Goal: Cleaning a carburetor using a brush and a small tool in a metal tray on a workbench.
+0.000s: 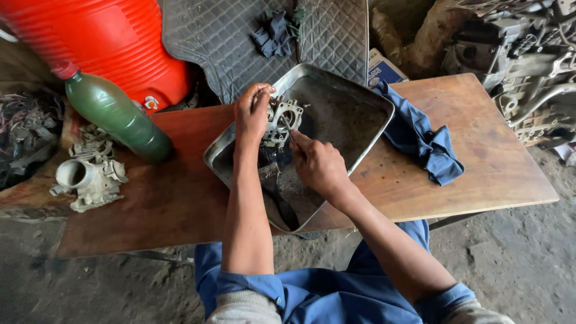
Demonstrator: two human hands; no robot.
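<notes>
Metal castings (90, 174), pale and grimy, lie at the table's (498, 162) left edge, with a green plastic bottle (117, 114) on its side just behind them and a red ribbed container (108, 36) beyond the far edge. Further right, a shallow steel tray (354, 114) sits askew across the middle of the table, one corner hanging over the near edge.

Inside the tray, towards its far left side, a small grey carburettor part (282, 122) stands propped up. The left hand (252, 114) is on its left flank, fingers curled over the top and thumb closed in, gripping it. The right hand (318, 165) is just to the near right of the part, fingers drawn narrow around something thin whose tip reaches the part's face; what that thin thing is cannot be made out. A dark object lies in the tray below the hands.

Right of the tray, a crumpled blue cloth (423, 141) drapes from the tray's far right rim onto the bare wood. Engine parts (528, 66) are heaped past the table's far right corner.
</notes>
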